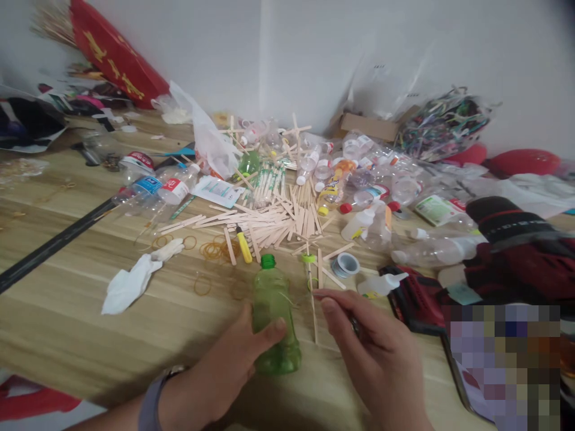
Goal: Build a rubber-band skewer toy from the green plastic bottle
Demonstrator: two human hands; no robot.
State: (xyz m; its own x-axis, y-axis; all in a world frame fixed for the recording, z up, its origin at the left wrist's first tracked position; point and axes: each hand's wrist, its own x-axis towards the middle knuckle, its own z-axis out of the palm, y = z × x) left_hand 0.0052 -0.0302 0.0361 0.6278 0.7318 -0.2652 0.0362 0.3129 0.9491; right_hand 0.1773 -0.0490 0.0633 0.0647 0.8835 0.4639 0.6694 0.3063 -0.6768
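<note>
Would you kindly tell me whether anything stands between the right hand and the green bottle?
Yes: a thin wooden stick shows between the right hand and green bottle, at the fingertips; whether it is held is unclear.

Red-and-black power tool (521, 263) sits right of the right hand (375, 341); crumpled white item (130, 281), probably a glove, lies beyond and left of the left hand (229, 362). Cardboard box (368, 126), red banner (117, 54) far beyond both.

Pale wall (215, 60) behind a wood-grained surface (58, 323)
The wall is plain grey-white, with a lighter vertical strip (262, 60) near its middle; the light brown surface stretches back toward it under soft, rather dim light.
</note>
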